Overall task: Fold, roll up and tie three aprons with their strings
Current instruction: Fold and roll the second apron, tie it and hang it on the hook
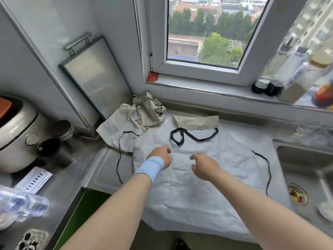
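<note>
A pale white apron (207, 177) lies spread flat on the steel counter, its lower edge hanging over the front. Its dark neck strap (182, 136) coils near the top, and dark waist strings trail off the left side (119, 159) and the right side (268, 170). My left hand (160, 156), with a blue wristband, hovers over the apron's upper middle, fingers curled and holding nothing. My right hand (203, 166) hovers beside it, fingers apart and empty. A crumpled beige apron (142, 112) lies in the back corner. A folded beige piece (196, 121) rests above the white apron.
A sink (306, 177) lies at the right. A rice cooker (16, 134), dark cups (54, 150) and a plastic bottle (23, 206) stand at the left. A cutting board (93, 76) leans on the wall. Jars (266, 85) line the windowsill.
</note>
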A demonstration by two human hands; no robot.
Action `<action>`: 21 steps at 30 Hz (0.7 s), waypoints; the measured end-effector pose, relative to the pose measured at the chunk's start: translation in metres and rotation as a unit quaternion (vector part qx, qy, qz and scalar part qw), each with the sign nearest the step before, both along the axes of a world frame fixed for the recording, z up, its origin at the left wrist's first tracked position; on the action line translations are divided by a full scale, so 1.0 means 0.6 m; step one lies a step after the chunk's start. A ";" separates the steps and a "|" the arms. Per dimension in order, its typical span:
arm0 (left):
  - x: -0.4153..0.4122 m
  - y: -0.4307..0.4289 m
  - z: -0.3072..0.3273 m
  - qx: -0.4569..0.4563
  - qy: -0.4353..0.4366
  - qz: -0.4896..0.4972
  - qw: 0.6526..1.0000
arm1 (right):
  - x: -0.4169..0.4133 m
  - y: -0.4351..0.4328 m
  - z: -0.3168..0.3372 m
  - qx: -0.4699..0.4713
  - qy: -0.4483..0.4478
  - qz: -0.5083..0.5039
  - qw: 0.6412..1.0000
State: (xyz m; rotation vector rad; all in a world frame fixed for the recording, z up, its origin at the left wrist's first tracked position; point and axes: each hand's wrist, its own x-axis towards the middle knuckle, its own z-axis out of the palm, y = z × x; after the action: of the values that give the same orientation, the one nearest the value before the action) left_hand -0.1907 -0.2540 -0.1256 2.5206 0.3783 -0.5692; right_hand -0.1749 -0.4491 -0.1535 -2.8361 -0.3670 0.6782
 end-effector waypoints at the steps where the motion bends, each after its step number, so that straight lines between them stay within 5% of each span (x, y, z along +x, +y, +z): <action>1: 0.018 -0.011 -0.003 -0.012 -0.005 -0.010 1.000 | 0.021 -0.011 0.002 0.001 -0.009 -0.013 1.000; 8: 0.150 -0.076 -0.048 0.022 -0.013 -0.096 0.995 | 0.163 -0.076 -0.033 -0.003 -0.044 -0.039 0.998; 14: 0.220 -0.090 -0.100 0.136 0.063 -0.185 0.971 | 0.242 -0.083 -0.097 -0.060 -0.098 0.051 0.992; 18: 0.231 -0.080 -0.107 0.170 0.066 -0.192 0.964 | 0.272 -0.083 -0.122 -0.107 -0.125 0.078 0.983; 21: 0.240 -0.070 -0.095 0.146 0.065 -0.148 0.976 | 0.281 -0.083 -0.120 -0.044 -0.142 0.056 0.987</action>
State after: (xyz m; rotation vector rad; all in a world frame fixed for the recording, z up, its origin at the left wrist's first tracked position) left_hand -0.0469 -0.2958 -0.1828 2.8563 0.1378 -0.8518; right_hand -0.0066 -0.4989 -0.2256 -3.0213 -0.5576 0.3127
